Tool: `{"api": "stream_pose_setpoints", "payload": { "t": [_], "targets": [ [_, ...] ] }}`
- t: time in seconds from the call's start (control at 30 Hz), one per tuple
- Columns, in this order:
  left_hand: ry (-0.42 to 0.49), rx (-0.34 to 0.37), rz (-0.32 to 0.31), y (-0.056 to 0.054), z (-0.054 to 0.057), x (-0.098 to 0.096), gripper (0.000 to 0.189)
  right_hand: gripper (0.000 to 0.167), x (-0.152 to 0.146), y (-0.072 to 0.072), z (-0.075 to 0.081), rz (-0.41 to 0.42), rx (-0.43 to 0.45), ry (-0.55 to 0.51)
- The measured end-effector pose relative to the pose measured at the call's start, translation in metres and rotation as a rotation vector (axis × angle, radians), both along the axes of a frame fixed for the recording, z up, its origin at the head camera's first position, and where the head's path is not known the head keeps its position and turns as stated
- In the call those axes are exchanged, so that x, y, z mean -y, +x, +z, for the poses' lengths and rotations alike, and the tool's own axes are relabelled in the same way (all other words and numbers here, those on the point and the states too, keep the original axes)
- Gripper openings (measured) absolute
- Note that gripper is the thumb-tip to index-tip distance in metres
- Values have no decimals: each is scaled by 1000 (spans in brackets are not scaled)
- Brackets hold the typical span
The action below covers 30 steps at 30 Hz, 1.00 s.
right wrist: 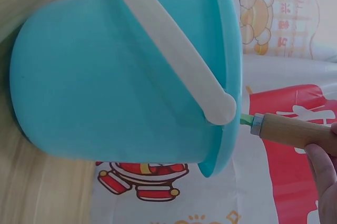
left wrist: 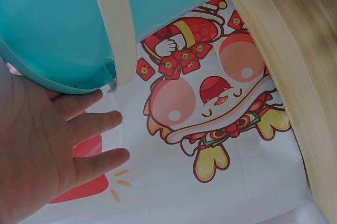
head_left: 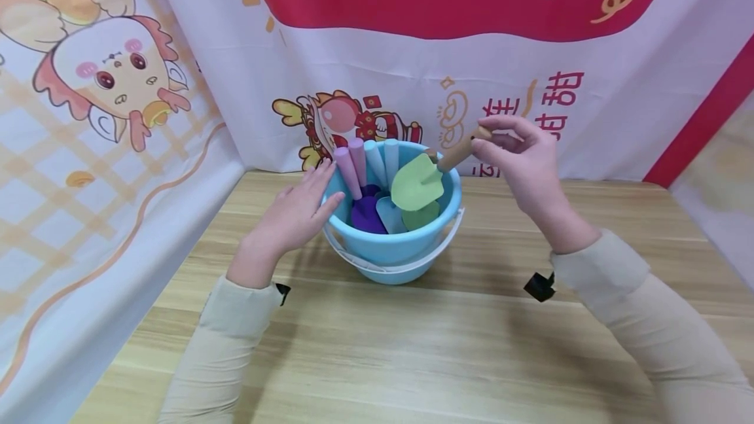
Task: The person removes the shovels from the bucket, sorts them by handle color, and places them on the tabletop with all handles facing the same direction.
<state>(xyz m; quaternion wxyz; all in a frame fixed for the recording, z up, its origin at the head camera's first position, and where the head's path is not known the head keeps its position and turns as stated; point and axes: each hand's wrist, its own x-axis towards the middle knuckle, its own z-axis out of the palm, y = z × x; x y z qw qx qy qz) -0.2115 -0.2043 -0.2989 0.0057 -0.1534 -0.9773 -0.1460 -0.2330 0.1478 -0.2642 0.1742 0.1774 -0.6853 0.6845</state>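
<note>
A light blue bucket (head_left: 377,241) stands upright on the table, its white carry handle (head_left: 406,265) hanging down the near side. My right hand (head_left: 521,156) pinches the wooden grip of a hand trowel (head_left: 415,183) whose light green blade points down over the bucket's mouth. In the right wrist view this wooden grip (right wrist: 292,129) slants out past the rim. My left hand (head_left: 294,211) has its fingers extended at the bucket's left rim. Inside the bucket are trowels with purple blades (head_left: 368,216) and pink grips, light blue ones (head_left: 391,159), and another green blade (head_left: 421,216).
The wood-grain table (head_left: 377,345) reaches back to a white printed cloth (head_left: 235,70) with cartoon figures and red shapes. A second patterned cloth (head_left: 35,214) hangs along the left side. Black pieces (head_left: 540,286) show by both cuffs.
</note>
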Motion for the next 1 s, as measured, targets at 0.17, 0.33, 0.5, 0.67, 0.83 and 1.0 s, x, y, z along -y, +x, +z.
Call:
{"api": "stream_pose_setpoints", "payload": {
  "t": [0.17, 0.33, 0.5, 0.67, 0.83, 1.0],
  "targets": [
    [2, -5, -1, 0, 1, 0, 76, 22, -7, 0, 4, 66, -4, -159],
    [3, 2, 1, 1, 2, -1, 76, 24, -14, 3, 7, 70, 8, -205],
    [2, 8, 3, 1, 2, -1, 76, 25, -20, 7, 10, 61, 11, -243],
    [1, 11, 0, 1, 1, 0, 74, 26, -27, 9, 13, 54, 1, -294],
    [-6, 8, 1, 2, 1, 0, 75, 27, -34, 11, 16, 51, 3, -343],
    [0, 14, 3, 3, 3, -1, 73, 27, -41, 11, 18, 20, 18, -407]
  ]
}}
